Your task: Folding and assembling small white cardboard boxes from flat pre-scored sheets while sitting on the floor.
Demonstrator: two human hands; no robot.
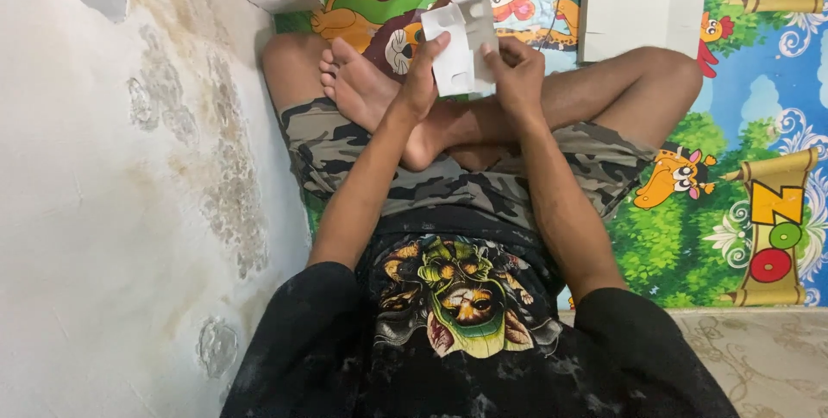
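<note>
Black shirt point(448, 332) with a printed mask design fills the bottom of the view, closest to the camera, above camouflage shorts point(431, 185) on a person sitting cross-legged on a bright cartoon floor mat point(742, 125). Both forearms reach forward over the crossed bare feet point(379, 94).

Between the hands is a small white cardboard box point(461, 43), partly folded, with flaps standing open at its top. The left hand point(420, 73) has its grip closed on the box's left side, thumb up along the front face and fingers hidden behind. The right hand point(516, 69) has its grip pinched on the right edge of the box, fingers curled in tight against the card. The box is held in the air above the feet, not resting on the mat.

Flat white cardboard sheets point(638, 4) lie on the mat beyond the right knee. A stained white wall point(129, 194) runs along the person's left side.
</note>
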